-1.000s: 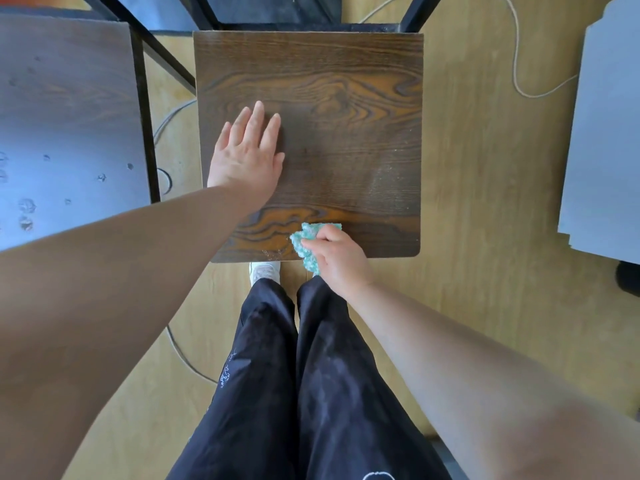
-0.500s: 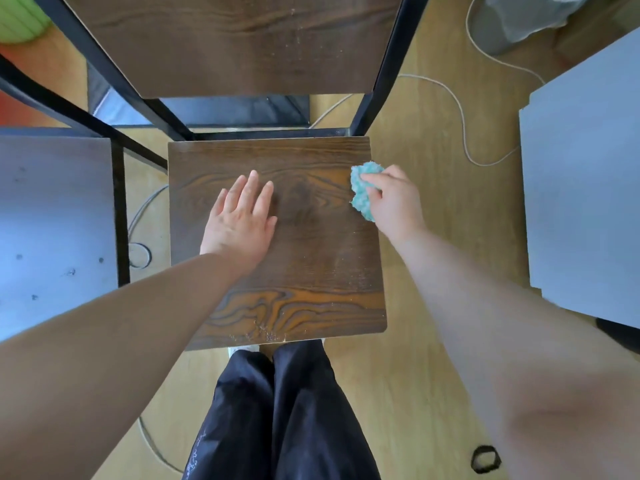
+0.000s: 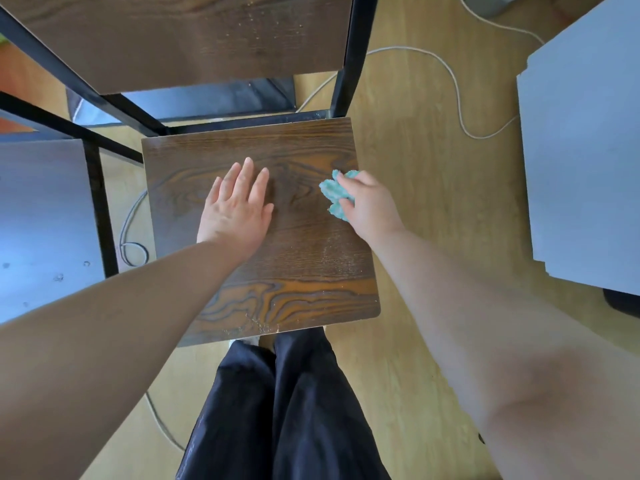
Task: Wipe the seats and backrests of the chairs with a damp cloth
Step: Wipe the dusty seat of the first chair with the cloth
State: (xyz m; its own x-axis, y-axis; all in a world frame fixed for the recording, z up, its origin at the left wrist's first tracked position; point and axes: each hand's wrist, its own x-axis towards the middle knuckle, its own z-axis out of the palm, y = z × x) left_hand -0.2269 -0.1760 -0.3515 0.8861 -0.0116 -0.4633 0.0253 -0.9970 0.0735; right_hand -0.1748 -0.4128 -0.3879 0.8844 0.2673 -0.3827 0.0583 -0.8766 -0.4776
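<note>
A dark wood-grain chair seat on a black metal frame lies right below me, its wooden backrest at the top of the view. My left hand rests flat on the seat's middle with straight fingers. My right hand grips a bunched teal cloth and presses it on the seat near the right edge. Pale crumbs or dust speckle the seat's right side and front edge.
A second chair seat with a black frame stands at the left. A grey-blue panel fills the right side. White cables curl over the wooden floor. My dark-trousered legs stand at the seat's front edge.
My right hand carried the cloth from the seat's front edge up to the right side, then a little inward. The view tilted up, so the backrest shows. My left hand stayed flat.
</note>
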